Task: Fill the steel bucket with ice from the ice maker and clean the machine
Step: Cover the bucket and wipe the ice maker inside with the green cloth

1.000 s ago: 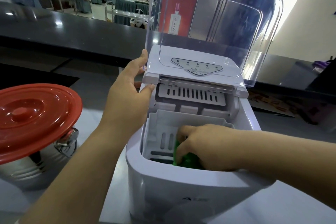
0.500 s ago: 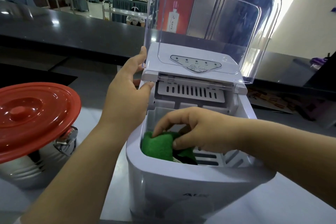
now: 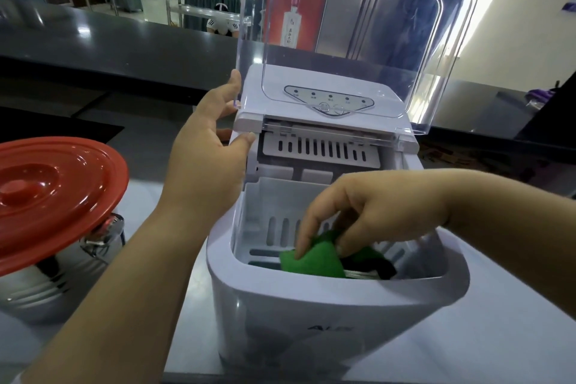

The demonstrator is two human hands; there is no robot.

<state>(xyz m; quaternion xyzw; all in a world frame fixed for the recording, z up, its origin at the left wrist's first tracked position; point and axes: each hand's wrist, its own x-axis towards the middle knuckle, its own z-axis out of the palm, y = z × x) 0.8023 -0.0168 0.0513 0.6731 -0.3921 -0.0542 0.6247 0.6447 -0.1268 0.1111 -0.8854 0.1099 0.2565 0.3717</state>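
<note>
In the ice maker [image 3: 327, 305], at 6 o'clock, a green cloth [image 3: 311, 262] is pinched by the fingers [image 3: 304, 243] of the right hand [image 3: 367, 212], low in the white basket [image 3: 265, 212]. Half a second ago the cloth was bunched at the basket's 9 o'clock side; a second ago it was pressed deep at the middle, so a wiping pass across the interior is judged to be under way. The clear lid [image 3: 358, 40] is kept upright, and the left hand [image 3: 205, 162] stays at the machine's 10 o'clock corner, fingers straight and apart. The bucket [image 3: 46, 287], at 9 o'clock on the table [image 3: 514, 337], remains under its red lid [image 3: 53, 196].
</note>
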